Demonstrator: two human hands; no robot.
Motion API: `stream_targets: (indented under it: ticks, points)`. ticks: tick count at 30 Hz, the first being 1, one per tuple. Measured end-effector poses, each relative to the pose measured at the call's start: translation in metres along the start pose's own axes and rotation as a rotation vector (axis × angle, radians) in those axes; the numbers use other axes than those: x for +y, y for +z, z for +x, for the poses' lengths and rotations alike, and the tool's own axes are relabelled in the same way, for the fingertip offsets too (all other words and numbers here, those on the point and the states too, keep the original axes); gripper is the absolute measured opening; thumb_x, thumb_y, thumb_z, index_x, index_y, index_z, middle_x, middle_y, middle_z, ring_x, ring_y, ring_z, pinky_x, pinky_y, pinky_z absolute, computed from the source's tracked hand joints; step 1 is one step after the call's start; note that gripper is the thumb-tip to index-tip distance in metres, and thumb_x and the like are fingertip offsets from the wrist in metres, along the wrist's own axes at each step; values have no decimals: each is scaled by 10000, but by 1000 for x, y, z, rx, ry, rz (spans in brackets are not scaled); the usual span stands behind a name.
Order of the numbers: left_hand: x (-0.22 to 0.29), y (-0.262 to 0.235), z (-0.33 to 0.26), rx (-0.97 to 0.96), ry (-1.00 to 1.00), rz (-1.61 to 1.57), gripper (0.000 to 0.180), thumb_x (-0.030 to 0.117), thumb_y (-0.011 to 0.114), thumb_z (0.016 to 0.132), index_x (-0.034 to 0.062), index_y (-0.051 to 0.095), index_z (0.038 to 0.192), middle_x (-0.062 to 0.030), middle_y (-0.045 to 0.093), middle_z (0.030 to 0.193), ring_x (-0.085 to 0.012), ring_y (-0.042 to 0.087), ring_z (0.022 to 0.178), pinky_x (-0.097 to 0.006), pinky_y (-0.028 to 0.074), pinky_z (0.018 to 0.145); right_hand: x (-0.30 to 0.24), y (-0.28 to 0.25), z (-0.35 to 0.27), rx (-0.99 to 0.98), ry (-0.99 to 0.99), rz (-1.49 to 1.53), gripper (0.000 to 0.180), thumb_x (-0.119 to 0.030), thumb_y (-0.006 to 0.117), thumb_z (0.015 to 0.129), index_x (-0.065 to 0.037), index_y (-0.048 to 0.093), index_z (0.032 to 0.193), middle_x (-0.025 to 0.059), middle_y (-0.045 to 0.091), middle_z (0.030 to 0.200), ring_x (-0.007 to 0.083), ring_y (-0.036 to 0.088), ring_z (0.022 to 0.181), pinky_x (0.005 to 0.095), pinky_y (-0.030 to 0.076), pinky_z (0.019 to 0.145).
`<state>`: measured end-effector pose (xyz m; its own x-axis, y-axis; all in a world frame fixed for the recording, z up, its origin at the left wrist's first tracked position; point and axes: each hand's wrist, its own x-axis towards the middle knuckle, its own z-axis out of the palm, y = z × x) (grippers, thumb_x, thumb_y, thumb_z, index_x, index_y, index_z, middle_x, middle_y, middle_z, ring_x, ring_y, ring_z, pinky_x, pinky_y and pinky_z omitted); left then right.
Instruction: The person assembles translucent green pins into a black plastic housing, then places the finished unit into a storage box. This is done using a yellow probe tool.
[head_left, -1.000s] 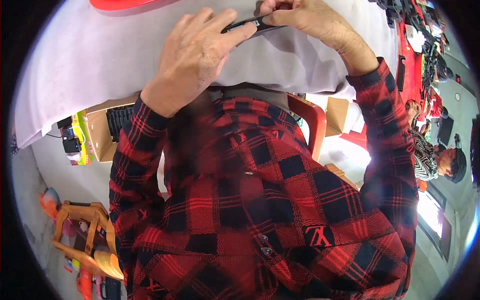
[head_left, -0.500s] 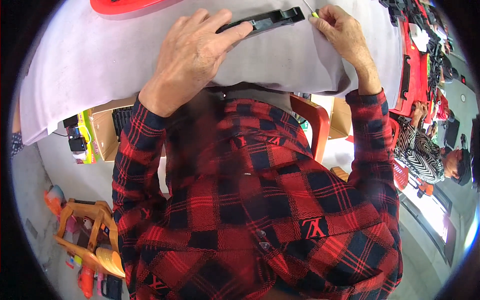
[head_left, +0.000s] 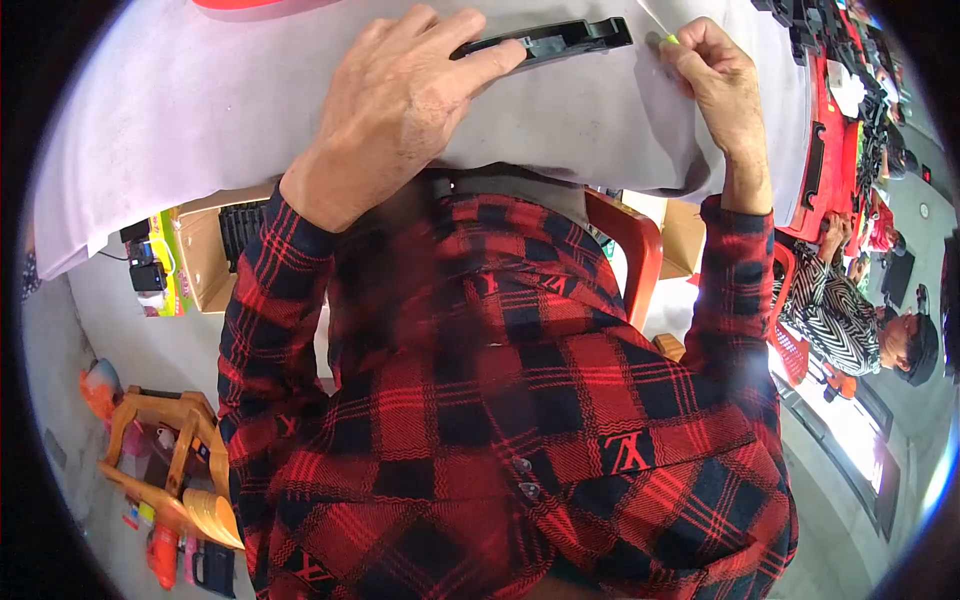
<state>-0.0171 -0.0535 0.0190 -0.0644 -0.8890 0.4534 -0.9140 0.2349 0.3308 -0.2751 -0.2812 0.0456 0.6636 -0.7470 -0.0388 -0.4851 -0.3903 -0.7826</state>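
My left hand [head_left: 400, 105] grips a long, narrow black plastic part [head_left: 590, 37] by its left end. The part lies slanted over the pale cloth, with a hollow and a notch near its right end. To the right of it, my right hand [head_left: 722, 85] pinches a thin tool [head_left: 671, 39] between thumb and fingers. A bit of yellow-green shows at the fingertips, and a slim shaft runs from there up to the top edge. The tool and the black part are apart. My left palm hides the near end of the part.
Pale cloth [head_left: 200, 130] covers the table. A red tray rim [head_left: 235, 3] shows at the top left. Black plastic parts [head_left: 815, 30] lie at the far right near a red table [head_left: 808, 185]. A person in a striped top [head_left: 835, 310] sits there. Cardboard boxes [head_left: 205, 255] stand below the table.
Both hands have shifted slightly right in the picture, the right hand farther and a little lower. The tool has moved farther from the black part, which stays in my left hand.
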Motion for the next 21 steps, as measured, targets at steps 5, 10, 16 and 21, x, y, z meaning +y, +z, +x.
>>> stream_targets:
  ticks: [5, 10, 16, 21]
  points:
    - [0, -3, 0, -39, -22, 15, 457, 90, 734, 818, 170, 692, 1266, -28, 574, 1036, -242, 562, 948, -382, 442, 787, -35, -2, -12, -22, -11, 351, 68, -109, 678, 989, -74, 658, 934, -69, 541, 761, 14, 390, 604, 200, 267, 525]
    - [0, 0, 0, 3, -7, 3, 425, 117, 730, 836, 165, 692, 1257, -30, 579, 1038, -245, 565, 951, -383, 441, 782, -53, 6, -23, 68, -53, 280, 88, -126, 731, 967, -54, 688, 994, -73, 529, 734, 15, 365, 568, 209, 227, 497]
    - [-6, 15, 2, -24, -10, 10, 400, 129, 726, 847, 157, 700, 1245, -34, 592, 1054, -247, 570, 959, -382, 442, 782, -57, 8, -24, -6, 9, 409, 26, -24, 689, 950, -17, 681, 974, -53, 571, 769, 12, 369, 563, 205, 241, 499]
    - [5, -8, 4, -66, -67, -90, 374, 69, 680, 846, 96, 726, 1216, -124, 643, 1080, -318, 622, 990, -445, 505, 865, -58, 16, -26, 63, -136, 299, 30, 5, 636, 957, 10, 664, 966, -11, 591, 802, 32, 416, 583, 201, 292, 521]
